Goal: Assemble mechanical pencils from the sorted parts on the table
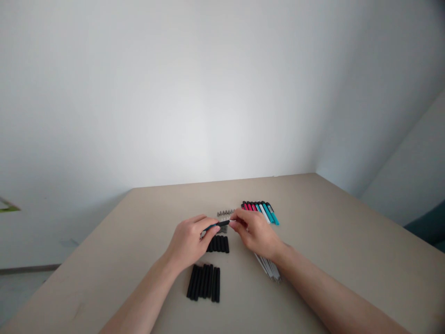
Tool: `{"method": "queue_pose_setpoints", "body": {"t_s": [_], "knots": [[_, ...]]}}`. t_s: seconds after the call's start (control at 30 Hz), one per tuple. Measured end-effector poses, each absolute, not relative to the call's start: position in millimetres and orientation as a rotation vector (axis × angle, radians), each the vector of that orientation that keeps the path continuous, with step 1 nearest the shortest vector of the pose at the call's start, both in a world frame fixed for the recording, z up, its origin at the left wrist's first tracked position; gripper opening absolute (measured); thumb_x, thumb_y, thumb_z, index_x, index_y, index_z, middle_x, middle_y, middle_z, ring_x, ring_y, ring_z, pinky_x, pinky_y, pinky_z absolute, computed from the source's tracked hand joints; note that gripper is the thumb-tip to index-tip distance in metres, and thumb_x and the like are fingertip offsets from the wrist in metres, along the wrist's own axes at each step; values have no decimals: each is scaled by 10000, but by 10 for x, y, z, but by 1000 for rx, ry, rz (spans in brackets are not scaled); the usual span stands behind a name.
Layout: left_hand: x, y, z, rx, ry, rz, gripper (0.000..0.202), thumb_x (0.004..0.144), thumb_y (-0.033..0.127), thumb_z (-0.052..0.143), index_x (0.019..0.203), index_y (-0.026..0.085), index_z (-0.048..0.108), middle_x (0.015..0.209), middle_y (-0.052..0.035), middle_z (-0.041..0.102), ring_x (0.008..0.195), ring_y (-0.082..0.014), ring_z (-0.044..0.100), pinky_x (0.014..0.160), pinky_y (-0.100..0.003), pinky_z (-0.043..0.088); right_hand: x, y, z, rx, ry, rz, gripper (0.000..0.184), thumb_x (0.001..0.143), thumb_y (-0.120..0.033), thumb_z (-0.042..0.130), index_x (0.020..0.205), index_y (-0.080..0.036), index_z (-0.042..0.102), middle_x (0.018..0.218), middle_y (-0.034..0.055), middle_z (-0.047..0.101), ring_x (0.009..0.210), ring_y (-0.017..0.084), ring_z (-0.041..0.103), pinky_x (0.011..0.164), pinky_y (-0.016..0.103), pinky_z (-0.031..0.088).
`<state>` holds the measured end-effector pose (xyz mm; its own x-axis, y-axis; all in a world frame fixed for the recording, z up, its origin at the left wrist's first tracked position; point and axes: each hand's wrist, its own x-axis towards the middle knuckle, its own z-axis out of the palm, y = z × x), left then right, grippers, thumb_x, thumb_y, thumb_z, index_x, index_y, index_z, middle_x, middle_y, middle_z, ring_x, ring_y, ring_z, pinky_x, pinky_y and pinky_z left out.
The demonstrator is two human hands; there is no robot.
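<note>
Above the middle of the table, my left hand [190,241] is closed around a pen barrel [223,223], black at its right end with a bit of teal showing by the fingers. My right hand [253,230] pinches at the black end of that barrel; a thin pale piece shows at its fingertips, too small and covered to name. Below the hands lie a row of short black tubes [219,244], partly behind my left hand, and a group of longer black tubes [204,283]. Thin pen refills [269,268] lie under my right wrist.
Behind my right hand lies a row of pink, teal and white pen barrels [267,211] with black parts. Small grey cone-shaped tips [225,213] and other small parts sit beyond the hands. The beige table [146,222] meets a white wall [208,93] at its far edge.
</note>
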<state>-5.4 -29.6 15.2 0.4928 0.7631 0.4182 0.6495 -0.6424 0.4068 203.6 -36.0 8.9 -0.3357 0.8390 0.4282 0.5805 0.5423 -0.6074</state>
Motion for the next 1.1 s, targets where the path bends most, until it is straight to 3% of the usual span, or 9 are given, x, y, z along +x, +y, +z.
{"method": "queue_pose_setpoints", "body": {"t_s": [0.17,0.33,0.4,0.5,0.7,0.9,1.1], "knots": [[-58,-297,146,2525,1209,856,222,926,309,470,971,222,670,828,-22,661,706,-130,592,616,-208,432,2041,-373,130,-1143,-2067,440,156,895,-225,479,794,-174,587,645,8,572,585,127,479,556,245,328],[-56,-305,151,2530,1165,857,236,932,318,454,959,209,661,802,-29,647,703,-135,583,641,-220,432,2046,-388,167,-1145,-2047,452,293,923,-299,444,706,-169,592,579,1,521,554,123,439,547,255,323],[-51,-307,155,2509,1148,870,247,940,322,435,940,200,649,785,-30,639,683,-132,569,632,-225,423,2034,-392,161,-1123,-1941,569,218,883,-352,522,856,-166,631,597,-11,524,551,117,431,538,246,337],[-36,-316,162,2436,1111,898,256,957,307,391,896,190,610,728,-10,620,653,-122,553,626,-225,410,1993,-394,136,-1007,-1689,867,344,823,-434,591,1023,-159,647,630,-11,532,560,113,439,525,236,356],[-5,-349,180,2404,1023,869,296,967,266,351,744,187,529,641,26,579,605,-101,542,624,-209,395,1925,-400,99,-918,-1384,1191,368,737,-500,667,893,-175,740,600,-12,539,485,81,357,458,229,298],[-18,-324,149,2472,1089,991,169,922,297,477,849,191,586,715,7,627,645,-112,558,624,-210,403,1921,-402,73,-908,-1377,1125,292,747,-456,678,820,-181,742,598,-8,556,485,85,398,459,226,325],[-18,-315,122,2471,1186,1060,160,861,309,583,760,184,576,641,35,585,548,-84,487,540,-189,355,1933,-433,82,-958,-1499,941,309,801,-453,617,833,-162,716,650,22,597,582,135,504,530,255,382]]}}
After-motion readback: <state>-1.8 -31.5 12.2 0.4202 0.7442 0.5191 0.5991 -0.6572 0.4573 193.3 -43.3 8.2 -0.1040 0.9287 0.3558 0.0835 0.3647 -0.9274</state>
